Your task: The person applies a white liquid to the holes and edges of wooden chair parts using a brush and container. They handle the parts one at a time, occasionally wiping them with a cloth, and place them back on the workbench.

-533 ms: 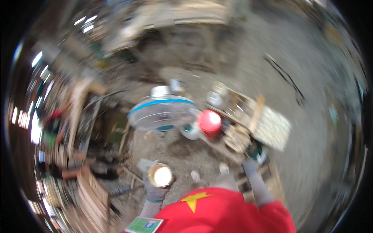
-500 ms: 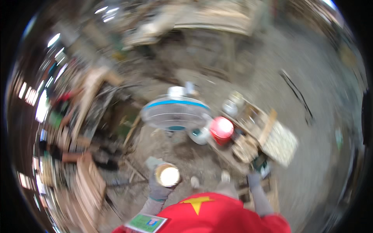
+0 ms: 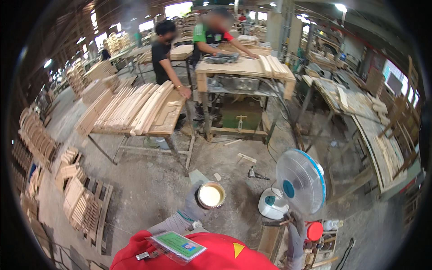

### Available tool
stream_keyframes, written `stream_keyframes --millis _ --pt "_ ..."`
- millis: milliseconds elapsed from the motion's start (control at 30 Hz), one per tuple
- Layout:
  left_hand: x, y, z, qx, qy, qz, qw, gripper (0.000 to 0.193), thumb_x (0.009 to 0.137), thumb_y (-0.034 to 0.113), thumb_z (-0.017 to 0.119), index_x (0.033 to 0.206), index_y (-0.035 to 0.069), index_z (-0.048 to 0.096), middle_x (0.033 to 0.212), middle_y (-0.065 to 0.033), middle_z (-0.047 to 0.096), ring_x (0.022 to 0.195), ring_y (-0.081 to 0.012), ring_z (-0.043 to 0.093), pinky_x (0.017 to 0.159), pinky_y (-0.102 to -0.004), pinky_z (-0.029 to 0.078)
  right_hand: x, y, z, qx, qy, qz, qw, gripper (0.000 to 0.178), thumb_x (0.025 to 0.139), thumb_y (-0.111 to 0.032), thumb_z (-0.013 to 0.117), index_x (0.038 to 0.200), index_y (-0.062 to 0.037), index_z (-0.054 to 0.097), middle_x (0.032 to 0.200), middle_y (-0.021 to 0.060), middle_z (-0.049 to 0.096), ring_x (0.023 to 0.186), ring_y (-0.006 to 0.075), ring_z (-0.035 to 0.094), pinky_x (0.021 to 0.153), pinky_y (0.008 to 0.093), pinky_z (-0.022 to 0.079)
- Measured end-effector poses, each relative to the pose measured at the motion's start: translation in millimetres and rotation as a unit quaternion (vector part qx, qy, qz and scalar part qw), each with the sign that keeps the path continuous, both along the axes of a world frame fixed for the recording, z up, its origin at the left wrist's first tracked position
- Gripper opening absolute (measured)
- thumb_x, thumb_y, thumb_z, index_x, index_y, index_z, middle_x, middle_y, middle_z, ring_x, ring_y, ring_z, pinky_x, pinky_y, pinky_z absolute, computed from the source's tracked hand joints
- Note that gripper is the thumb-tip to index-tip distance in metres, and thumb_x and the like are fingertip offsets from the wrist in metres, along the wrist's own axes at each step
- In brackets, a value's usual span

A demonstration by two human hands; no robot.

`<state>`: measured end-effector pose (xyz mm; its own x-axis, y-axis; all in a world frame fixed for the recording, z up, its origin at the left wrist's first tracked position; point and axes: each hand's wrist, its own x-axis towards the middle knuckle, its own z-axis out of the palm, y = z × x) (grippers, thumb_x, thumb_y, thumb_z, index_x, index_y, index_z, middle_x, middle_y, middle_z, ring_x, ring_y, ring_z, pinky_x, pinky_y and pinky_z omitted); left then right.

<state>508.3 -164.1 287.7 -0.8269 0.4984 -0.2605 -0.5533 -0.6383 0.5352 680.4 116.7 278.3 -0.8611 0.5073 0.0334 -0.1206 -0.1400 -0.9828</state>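
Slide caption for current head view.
Left hand holding a round container of pale material; fan to the right, wooden slats beyond.

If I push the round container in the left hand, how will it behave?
The container is probably stiff, since it looks evenly round. Its pale contents, if liquid, may spill from the open top. The left hand holding it should limit tipping.

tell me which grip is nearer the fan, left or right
Right: the right grip is just below the fan in the picture; the left grip, holding a round container, is farther off to the left.
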Motion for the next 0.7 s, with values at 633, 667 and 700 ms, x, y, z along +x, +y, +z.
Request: stream_keyframes --millis 633,667,700 --pt "-193.1 -380.5 -3.9 0.021 0.067 0.309 0.949 0.05 0.093 0.043 0.033 0.114 0.001 0.052 0.104 -0.0095 0.061 0.094 -0.0204 0.06 0.083 -0.0331 0.048 -417.7 -423.8 83.3 0.16 0.105 0.453 0.871 0.014 0.077 0.002 0.062 0.091 0.0026 0.059 0.091 0.01 0.063 0.079 0.0134 0.06 0.067 0.024 0.048" --pt "-205.7 -385.3 -2.4 0.009 0.072 0.316 0.946 0.049 0.093 0.042 0.035 0.113 0.002 0.053 0.102 -0.0082 0.062 0.091 -0.0187 0.061 0.081 -0.031 0.049 -436.6 -436.9 87.9 0.218 0.139 0.476 0.84 0.016 0.076 -0.001 0.064 0.091 -0.0006 0.06 0.092 0.0102 0.063 0.077 0.0164 0.062 0.066 0.0268 0.048" --pt "-222.0 -387.4 -2.5 0.0 0.068 0.326 0.943 0.048 0.093 0.041 0.035 0.112 0.002 0.053 0.101 -0.0083 0.062 0.091 -0.0186 0.061 0.081 -0.0309 0.049 -458.4 -449.3 90.2 0.261 0.198 0.49 0.808 0.016 0.076 -0.002 0.064 0.091 -0.0019 0.06 0.092 0.0104 0.063 0.077 0.0186 0.062 0.066 0.0278 0.048"
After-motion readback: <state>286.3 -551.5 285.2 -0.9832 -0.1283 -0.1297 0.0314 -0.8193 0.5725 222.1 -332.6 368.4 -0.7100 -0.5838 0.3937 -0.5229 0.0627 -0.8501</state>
